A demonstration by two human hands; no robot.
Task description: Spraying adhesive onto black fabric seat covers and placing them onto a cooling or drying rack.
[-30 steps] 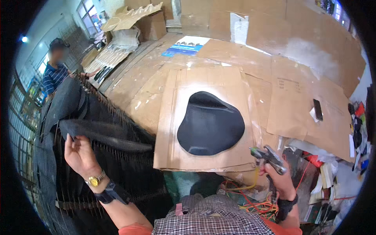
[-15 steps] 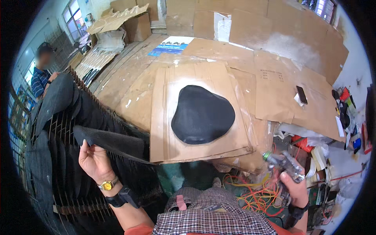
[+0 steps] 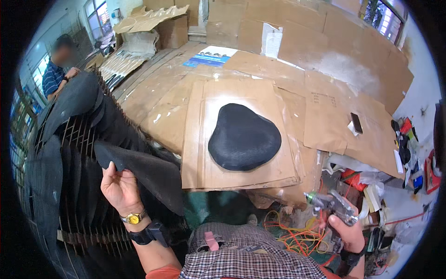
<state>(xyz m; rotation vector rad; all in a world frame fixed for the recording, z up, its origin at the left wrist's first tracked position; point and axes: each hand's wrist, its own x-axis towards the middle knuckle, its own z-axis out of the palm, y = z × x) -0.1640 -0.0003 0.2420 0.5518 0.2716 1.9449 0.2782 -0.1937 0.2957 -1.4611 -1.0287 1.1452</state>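
Head view. Left hand (image 3: 121, 191): thumb and fingers pinching the edge of one thin black panel (image 3: 148, 174), held up at a slant beside a wire rack (image 3: 76, 238) of similar black pieces; gold-coloured watch (image 3: 134, 218) at the wrist. Right hand (image 3: 348, 234): wrapped around a metal spray gun (image 3: 341, 209), nozzle toward the left; whether a finger presses the trigger cannot be told. One rounded black piece (image 3: 245, 139): flat on a cardboard sheet (image 3: 194, 158), between the hands and farther forward. Orange and yellow hoses (image 3: 297, 238): below the spray gun. Co-worker (image 3: 54, 80): far left, behind the rack.
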